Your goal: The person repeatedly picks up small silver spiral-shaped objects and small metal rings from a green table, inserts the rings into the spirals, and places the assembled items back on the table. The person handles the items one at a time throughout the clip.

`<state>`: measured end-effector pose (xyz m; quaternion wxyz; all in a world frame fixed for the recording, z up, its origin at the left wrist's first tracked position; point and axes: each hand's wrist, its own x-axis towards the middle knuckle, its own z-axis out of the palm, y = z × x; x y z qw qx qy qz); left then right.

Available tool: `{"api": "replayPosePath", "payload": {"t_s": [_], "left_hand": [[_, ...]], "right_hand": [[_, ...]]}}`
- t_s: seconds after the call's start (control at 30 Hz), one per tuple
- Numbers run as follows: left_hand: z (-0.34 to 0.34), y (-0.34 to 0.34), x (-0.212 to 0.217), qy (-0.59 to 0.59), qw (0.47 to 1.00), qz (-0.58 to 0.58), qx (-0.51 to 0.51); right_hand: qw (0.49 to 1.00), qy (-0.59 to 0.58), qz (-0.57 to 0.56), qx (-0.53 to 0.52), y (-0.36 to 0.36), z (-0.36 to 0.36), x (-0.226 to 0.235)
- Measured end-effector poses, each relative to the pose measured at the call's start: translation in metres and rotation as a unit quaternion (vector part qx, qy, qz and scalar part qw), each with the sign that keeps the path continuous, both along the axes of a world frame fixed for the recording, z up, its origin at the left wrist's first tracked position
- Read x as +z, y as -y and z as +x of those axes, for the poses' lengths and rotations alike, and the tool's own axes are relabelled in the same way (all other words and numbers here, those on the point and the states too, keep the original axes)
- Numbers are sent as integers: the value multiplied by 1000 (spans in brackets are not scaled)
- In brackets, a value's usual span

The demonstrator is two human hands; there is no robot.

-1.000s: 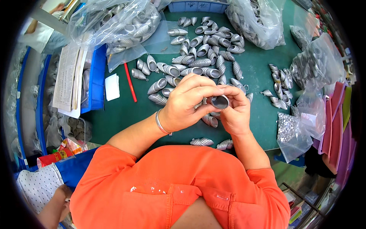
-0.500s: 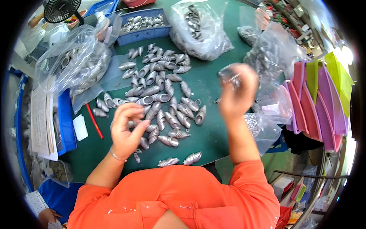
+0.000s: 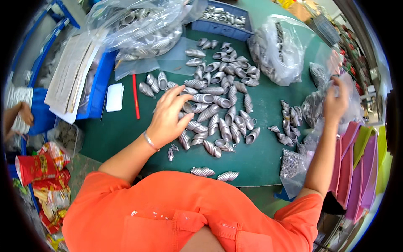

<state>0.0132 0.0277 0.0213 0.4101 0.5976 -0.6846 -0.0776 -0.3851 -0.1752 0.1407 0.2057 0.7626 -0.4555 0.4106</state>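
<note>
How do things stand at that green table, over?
Left hand open, at loose ribbed metal pieces. Right hand at a clear bag, grip unclear. Red stick left of the pieces, touching neither hand.

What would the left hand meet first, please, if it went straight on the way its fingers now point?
The left hand would probably meet the grey spiral metal pieces just ahead of it, though depth there is unclear.

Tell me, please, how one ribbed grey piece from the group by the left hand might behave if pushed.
A ribbed piece probably feels stiff, given its metallic sheen. Its rounded body may roll, though nearby pieces could stop it.
</note>
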Motion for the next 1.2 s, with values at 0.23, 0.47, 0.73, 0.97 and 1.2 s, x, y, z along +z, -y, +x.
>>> {"api": "replayPosePath", "payload": {"t_s": [0.23,0.47,0.73,0.97,1.2], "left_hand": [[5,-9,-15,23,991,107,-81],[17,-13,-8,-127,986,77,-73],[10,4,-3,-496,846,183,-69],[-4,21,6,-669,710,194,-99],[-7,12,-6,-579,802,21,-142]], "right_hand": [[908,-49,200,365,-29,224,-109],[922,-162,288,199,11,282,-143],[816,171,419,360,-42,250,-110],[754,237,390,472,-107,236,-106],[529,372,648,403,-115,217,-107]]}}
